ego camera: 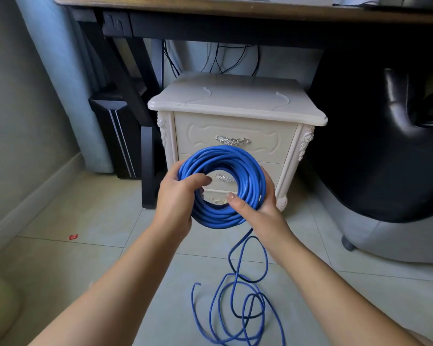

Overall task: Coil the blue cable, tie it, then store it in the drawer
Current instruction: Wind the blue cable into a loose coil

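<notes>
Blue cable (225, 158), one coil gripped by two hands, left (178, 193) and right (256, 204), before two closed drawers (235, 136).

The cable (235, 156) has a smooth blue plastic jacket with a soft sheen. The cabinet (235, 101) looks painted cream, smooth and satin, with raised moulded trim on its drawer (200, 131) front. The drawer handle (232, 140) is shiny, ornate silvery metal. The desk (185, 6) top shows matt brown wood grain. The floor (85, 258) is pale smooth tile, faintly glossy. The chair (398, 96) is glossy black and leather-like.
</notes>
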Available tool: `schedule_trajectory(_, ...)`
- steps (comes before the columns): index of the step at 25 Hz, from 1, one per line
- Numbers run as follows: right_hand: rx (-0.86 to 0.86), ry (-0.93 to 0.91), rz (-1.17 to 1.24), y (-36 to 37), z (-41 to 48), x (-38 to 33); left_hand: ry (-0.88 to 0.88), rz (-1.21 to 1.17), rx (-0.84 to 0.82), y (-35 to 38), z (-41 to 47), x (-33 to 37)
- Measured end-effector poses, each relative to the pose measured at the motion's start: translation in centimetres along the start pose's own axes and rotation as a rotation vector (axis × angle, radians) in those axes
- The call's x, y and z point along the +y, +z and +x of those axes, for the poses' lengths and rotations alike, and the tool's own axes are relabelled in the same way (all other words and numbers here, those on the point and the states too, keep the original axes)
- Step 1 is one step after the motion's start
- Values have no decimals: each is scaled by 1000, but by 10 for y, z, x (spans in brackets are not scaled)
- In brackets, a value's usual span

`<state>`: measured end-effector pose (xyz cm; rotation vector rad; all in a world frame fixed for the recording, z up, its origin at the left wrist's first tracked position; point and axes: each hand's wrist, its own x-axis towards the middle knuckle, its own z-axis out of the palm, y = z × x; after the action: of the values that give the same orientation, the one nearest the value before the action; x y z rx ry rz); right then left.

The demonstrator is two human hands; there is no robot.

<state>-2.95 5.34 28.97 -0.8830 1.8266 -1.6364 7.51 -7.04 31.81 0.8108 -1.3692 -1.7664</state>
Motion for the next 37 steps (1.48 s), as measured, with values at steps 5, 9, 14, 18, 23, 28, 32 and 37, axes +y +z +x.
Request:
schedule_trajectory(5,-13,222,541,7,0,-2,-62,-165,9,11,-10,-11)
schedule_trajectory(9,146,257,525,1,5,-2,-163,-89,-90,15,-14,-17)
schedule_trajectory(14,182,121,220,-17,12,-12,-48,256,-235,7,-5,-6)
schedule_trajectory(18,13,-45,-246,-14,4,-15,301,807,-358,3,-3,-4)
schedule_trajectory(23,-60,-155,-502,-9,-2,-13,381,990,-379,7,-11,-12)
schedule_trajectory(28,24,-141,-355,-9,1,-15,160,678,-238,10,-11,-8)
schedule_trajectory(32,48,-74,-131,-14,2,-12,23,419,-151,12,-13,-6)
schedule_trajectory(37,83,19,186,-10,1,-8,-60,147,-31,12,-13,-2)
